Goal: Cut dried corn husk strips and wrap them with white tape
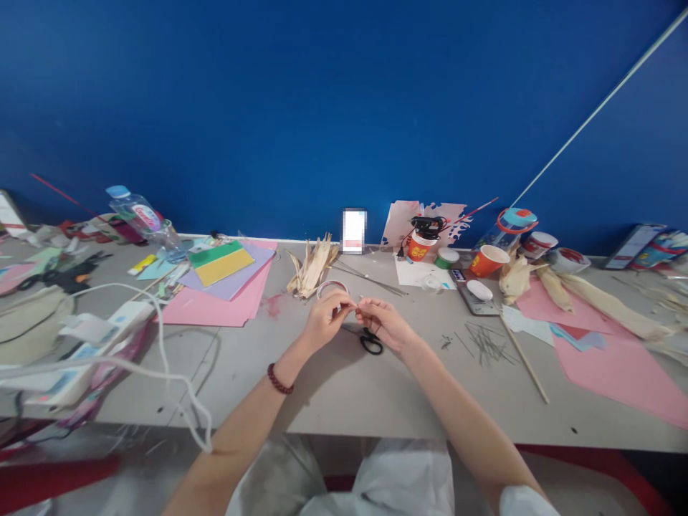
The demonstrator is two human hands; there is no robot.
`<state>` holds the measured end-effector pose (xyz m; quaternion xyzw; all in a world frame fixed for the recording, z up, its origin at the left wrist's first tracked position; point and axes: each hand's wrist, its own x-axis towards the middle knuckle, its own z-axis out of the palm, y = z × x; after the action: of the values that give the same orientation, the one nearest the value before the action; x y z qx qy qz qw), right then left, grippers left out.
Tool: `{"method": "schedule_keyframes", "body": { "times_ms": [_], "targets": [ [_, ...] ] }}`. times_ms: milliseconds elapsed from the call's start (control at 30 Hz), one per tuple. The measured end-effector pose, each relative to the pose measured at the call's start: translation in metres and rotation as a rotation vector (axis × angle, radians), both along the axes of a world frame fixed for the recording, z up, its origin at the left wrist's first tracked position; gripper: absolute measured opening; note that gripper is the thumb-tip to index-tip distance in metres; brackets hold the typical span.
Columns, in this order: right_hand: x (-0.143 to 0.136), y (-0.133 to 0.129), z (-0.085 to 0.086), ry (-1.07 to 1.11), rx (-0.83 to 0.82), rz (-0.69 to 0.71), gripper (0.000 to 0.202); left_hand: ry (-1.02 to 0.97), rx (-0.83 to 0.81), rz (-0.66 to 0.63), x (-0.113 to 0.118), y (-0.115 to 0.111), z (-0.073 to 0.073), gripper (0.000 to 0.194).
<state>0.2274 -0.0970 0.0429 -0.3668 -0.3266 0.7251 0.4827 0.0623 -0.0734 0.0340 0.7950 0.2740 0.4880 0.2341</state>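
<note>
My left hand (326, 319) and my right hand (383, 322) meet fingertip to fingertip above the middle of the table. Both are closed in a pinch, and whatever lies between the fingers is too small to make out. Under my right hand, the black handles of a pair of scissors (370, 342) show; the blades are mostly hidden. A roll of tape (333, 287) lies just behind my left hand, partly covered by it. Dried corn husks (313, 266) are behind and to the left of it. Several thin dark wires (370, 276) stretch out behind my hands.
Coloured paper sheets (220, 304), a plastic bottle (140, 215) and a power strip (89, 369) with white cables are on the left. To the right are loose wire pieces (489, 344), a stick (524, 355), a paper cup (489, 261), pink paper (618, 373) and more husks (607, 301).
</note>
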Motion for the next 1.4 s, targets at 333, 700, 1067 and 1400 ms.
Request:
{"method": "schedule_keyframes", "body": {
  "times_ms": [333, 700, 1067, 1400],
  "targets": [
    [-0.001, -0.001, -0.003, 0.029, 0.007, 0.085, 0.018, 0.147, 0.107, 0.011, 0.003, -0.002, -0.005, 0.013],
    [-0.006, -0.001, -0.004, -0.321, 0.379, -0.329, 0.020, -0.106, -0.180, 0.110, 0.004, -0.007, 0.005, 0.019],
    [-0.010, -0.009, -0.006, -0.502, 0.585, -0.412, 0.007, -0.189, -0.297, 0.036, 0.007, -0.003, 0.002, 0.016],
    [-0.008, -0.011, -0.007, -0.548, 0.593, -0.417, 0.006, -0.228, -0.319, 0.019, 0.007, -0.003, 0.001, 0.015]
  ]
}}
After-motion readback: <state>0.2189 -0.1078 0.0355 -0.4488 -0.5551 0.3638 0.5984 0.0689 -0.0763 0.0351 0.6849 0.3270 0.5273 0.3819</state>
